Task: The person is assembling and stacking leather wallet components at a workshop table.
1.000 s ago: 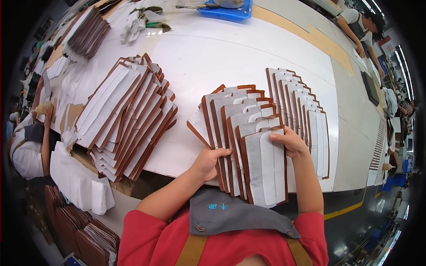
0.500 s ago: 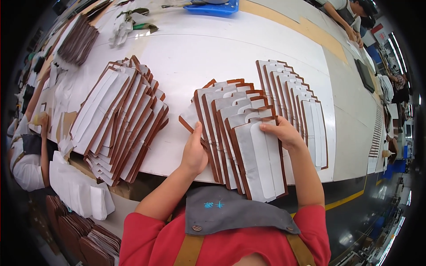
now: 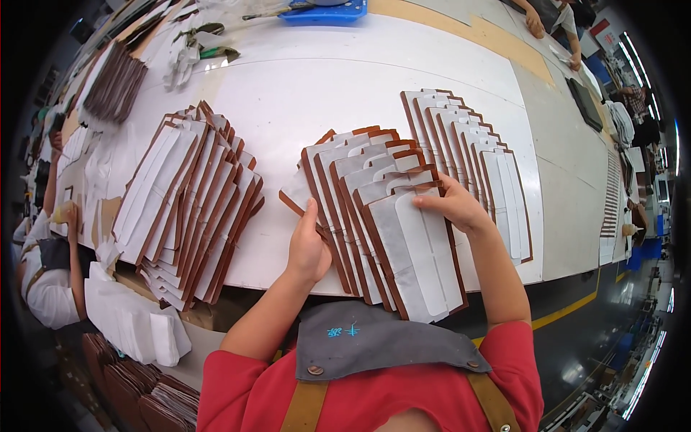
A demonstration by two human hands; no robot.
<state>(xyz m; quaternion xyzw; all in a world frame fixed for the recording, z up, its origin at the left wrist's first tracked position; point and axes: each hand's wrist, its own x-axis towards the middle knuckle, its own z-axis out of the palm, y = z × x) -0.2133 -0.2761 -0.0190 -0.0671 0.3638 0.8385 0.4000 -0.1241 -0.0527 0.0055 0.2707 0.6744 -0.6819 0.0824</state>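
A fanned stack of flat brown panels (image 3: 410, 241) faced with pale grey-white lining lies in front of me, its lower end reaching past the table's front edge. My right hand (image 3: 461, 205) pinches the stack's upper right edge, thumb on the top panel's lining and fingers behind it. At the left edge, my left hand (image 3: 309, 248) is closed round the side of the stack with its thumb pointing up; its other fingers are mostly hidden. Another fanned stack (image 3: 191, 209) of such panels lies to the left. Behind my right hand, a third stack (image 3: 479, 158) is spread in a neat row.
The white table (image 3: 302, 86) bears a dark brown stack (image 3: 115, 83), crumpled gloves (image 3: 191, 57) and a blue tray (image 3: 324, 11). White cloth pieces (image 3: 133, 317) and more brown pieces (image 3: 144, 385) sit lower left. Co-workers' arms (image 3: 72, 252) show at left and far right.
The whole view has shifted slightly, moving the table's things a little leftward. Both hands keep their places on the stack, the right one's fingers slightly shifted on the upper edge.
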